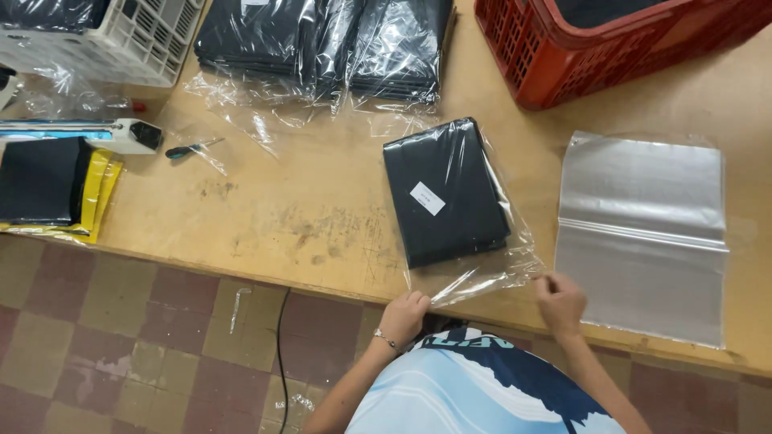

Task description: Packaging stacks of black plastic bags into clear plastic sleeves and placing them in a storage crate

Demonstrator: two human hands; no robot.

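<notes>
A folded black garment (445, 193) with a small white label lies inside a clear plastic bag (490, 273) on the wooden table (305, 217). My left hand (402, 316) pinches the bag's open end at the table's front edge. My right hand (560, 301) grips the same open end further right. The loose flap of plastic stretches between both hands.
A stack of empty clear bags (643, 237) lies to the right. Several bagged black garments (322, 44) sit at the back, beside a red crate (611, 44) and a white crate (121, 36). A heat sealer (88, 133), a screwdriver (189, 149) and yellow-black packets (56, 189) are at the left.
</notes>
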